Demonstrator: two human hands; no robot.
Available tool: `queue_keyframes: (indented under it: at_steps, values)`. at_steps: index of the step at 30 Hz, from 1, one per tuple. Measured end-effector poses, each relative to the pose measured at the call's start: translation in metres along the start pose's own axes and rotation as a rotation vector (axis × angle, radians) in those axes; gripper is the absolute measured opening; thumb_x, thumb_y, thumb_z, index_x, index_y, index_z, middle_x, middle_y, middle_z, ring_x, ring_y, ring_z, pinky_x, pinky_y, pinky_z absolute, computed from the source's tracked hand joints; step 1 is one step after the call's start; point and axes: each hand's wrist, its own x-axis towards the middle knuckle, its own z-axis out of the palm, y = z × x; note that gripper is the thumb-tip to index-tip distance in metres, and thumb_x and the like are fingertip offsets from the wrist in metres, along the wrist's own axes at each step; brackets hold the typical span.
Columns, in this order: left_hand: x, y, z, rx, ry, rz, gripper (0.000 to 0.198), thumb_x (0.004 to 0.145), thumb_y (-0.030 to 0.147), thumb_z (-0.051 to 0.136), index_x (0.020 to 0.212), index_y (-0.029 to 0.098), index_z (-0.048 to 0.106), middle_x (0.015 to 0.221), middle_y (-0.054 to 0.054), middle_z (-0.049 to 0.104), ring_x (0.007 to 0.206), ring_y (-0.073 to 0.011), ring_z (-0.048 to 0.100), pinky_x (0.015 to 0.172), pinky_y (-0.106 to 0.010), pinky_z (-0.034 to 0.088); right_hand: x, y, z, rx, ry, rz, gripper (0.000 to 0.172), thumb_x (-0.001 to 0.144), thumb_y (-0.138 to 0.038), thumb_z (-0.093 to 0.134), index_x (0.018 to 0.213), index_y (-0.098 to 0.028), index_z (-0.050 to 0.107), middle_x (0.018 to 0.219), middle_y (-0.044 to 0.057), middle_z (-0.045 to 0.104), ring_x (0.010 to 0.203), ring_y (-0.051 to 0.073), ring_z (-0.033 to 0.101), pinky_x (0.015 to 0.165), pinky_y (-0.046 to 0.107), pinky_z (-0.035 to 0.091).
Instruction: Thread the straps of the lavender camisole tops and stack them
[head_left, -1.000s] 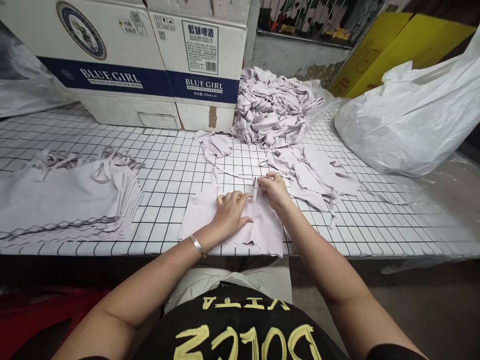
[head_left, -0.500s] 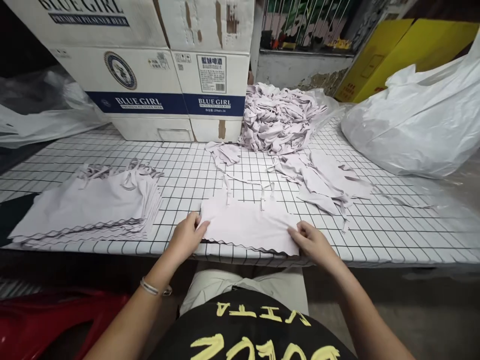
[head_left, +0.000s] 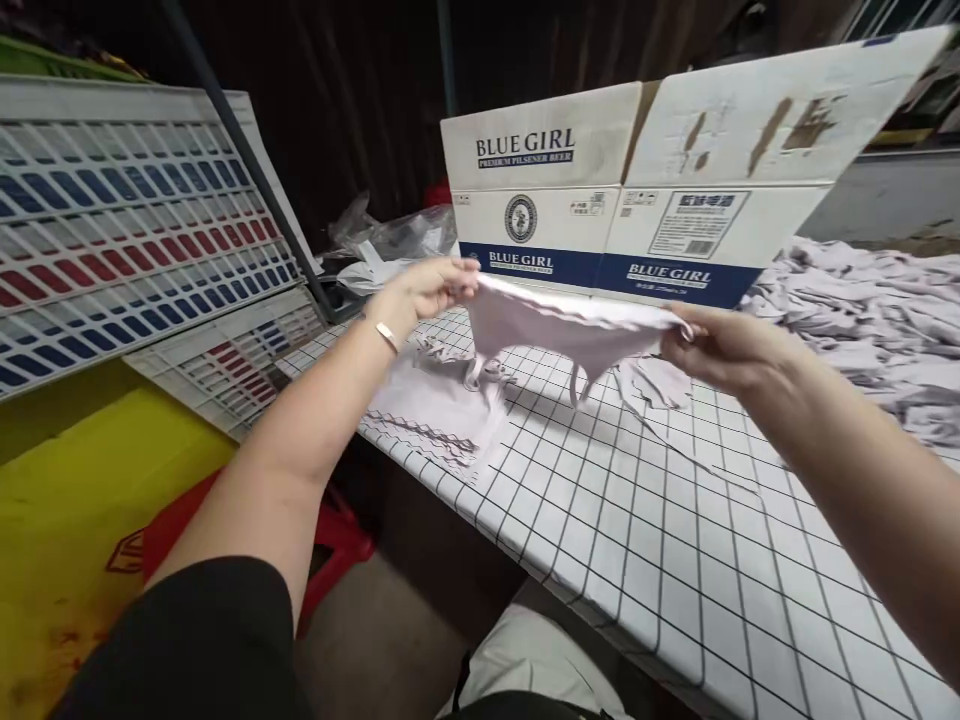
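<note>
A pale pink camisole top is stretched in the air between my two hands, wavy hem uppermost and thin straps hanging down. My left hand pinches one end of the hem, and my right hand grips the other end. Below and to the left, a stack of matching camisoles lies near the table edge, partly covered by my left arm and the held top. A loose pale scrap with a long thin strip lies on the table behind the held top, near my right hand.
A white beer carton stands at the back of the grid-patterned table. To the right is a heap of pale pink fabric. Plastic crates, a yellow box and a red stool are on the left.
The camisole has been lifted off the table and turned hem-up, moving left towards the stack in both hands. My view has swung left, bringing in the crates.
</note>
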Motion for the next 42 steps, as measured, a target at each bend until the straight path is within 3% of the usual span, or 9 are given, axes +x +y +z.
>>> queue_keyframes:
  at_steps: [4,8,14,21,27,30,32,35,42]
  values:
    - [0.025,0.035,-0.081,-0.01,0.219,0.059,0.03,0.083,-0.011,0.049,0.106,0.004,0.063,0.087,-0.008,0.06,0.07,-0.0065,0.059,0.061,-0.015,0.051,0.022,-0.01,0.101,0.314,-0.168,0.331,0.01,0.089,-0.004,0.053,0.081,-0.004,0.061,0.082,0.005,0.062,0.066,0.005,0.062,0.059,0.017,0.05]
    - [0.004,-0.011,-0.151,0.101,0.326,-0.11,0.038,0.078,-0.012,0.052,0.106,0.01,0.066,0.079,-0.007,0.06,0.063,-0.008,0.057,0.056,-0.018,0.052,-0.005,0.055,0.159,0.278,-0.429,0.383,0.008,0.08,-0.005,0.067,0.079,-0.012,0.063,0.075,0.007,0.065,0.059,0.012,0.062,0.044,0.018,0.055]
    - [-0.043,-0.115,-0.193,0.151,0.266,-0.405,0.038,0.073,-0.009,0.057,0.105,0.01,0.065,0.064,-0.004,0.059,0.058,-0.012,0.06,0.055,-0.022,0.052,-0.058,0.145,0.174,0.105,-0.434,0.594,0.016,0.073,0.005,0.066,0.073,-0.011,0.064,0.064,0.005,0.062,0.048,0.011,0.059,0.043,0.022,0.058]
    - [-0.065,-0.129,-0.216,0.268,0.244,-0.356,0.05,0.066,0.003,0.068,0.115,0.014,0.063,0.069,-0.002,0.06,0.057,-0.0101,0.059,0.061,-0.024,0.052,-0.067,0.142,0.165,0.017,-0.469,0.54,0.016,0.075,0.001,0.065,0.085,-0.012,0.062,0.06,0.002,0.062,0.045,0.011,0.06,0.046,0.023,0.057]
    - [-0.069,-0.14,-0.166,0.82,0.55,-0.115,0.065,0.066,0.025,0.077,0.127,0.017,0.057,0.119,-0.014,0.059,0.109,-0.0304,0.059,0.09,-0.042,0.05,-0.075,0.152,0.167,-0.013,-0.513,0.566,0.015,0.079,-0.001,0.061,0.088,-0.013,0.057,0.058,0.001,0.06,0.046,0.01,0.058,0.051,0.025,0.058]
    - [-0.077,-0.167,-0.096,0.844,0.369,0.216,0.091,0.062,0.033,0.082,0.143,0.023,0.043,0.145,-0.013,0.043,0.132,-0.0326,0.042,0.106,-0.043,0.04,-0.077,0.145,0.172,0.039,-0.516,0.581,0.016,0.079,-0.001,0.059,0.085,-0.015,0.053,0.058,0.0,0.06,0.049,0.011,0.06,0.054,0.025,0.057]
    - [-0.08,-0.192,-0.05,0.699,0.137,0.305,0.099,0.062,0.034,0.083,0.148,0.026,0.035,0.147,-0.011,0.043,0.134,-0.0304,0.042,0.11,-0.041,0.037,-0.073,0.138,0.174,0.076,-0.544,0.555,0.02,0.078,-0.001,0.058,0.085,-0.017,0.049,0.058,-0.001,0.059,0.052,0.012,0.061,0.054,0.025,0.056]
    - [-0.081,-0.222,-0.012,0.348,0.251,0.348,0.058,0.079,0.042,0.07,0.131,0.018,0.059,0.129,-0.012,0.061,0.121,-0.0274,0.055,0.105,-0.037,0.041,-0.052,0.129,0.17,0.088,-0.546,0.39,0.025,0.076,-0.004,0.059,0.089,-0.02,0.044,0.065,-0.001,0.062,0.059,0.014,0.063,0.059,0.027,0.054]
    - [-0.076,-0.224,-0.017,-0.426,0.445,0.315,0.056,0.089,0.058,0.052,0.119,0.012,0.064,0.119,-0.015,0.067,0.115,-0.0259,0.061,0.098,-0.037,0.048,-0.005,0.151,0.163,-0.654,-0.491,-0.207,0.021,0.068,-0.032,0.073,0.076,-0.02,0.059,0.083,0.003,0.06,0.076,0.018,0.056,0.071,0.033,0.046]
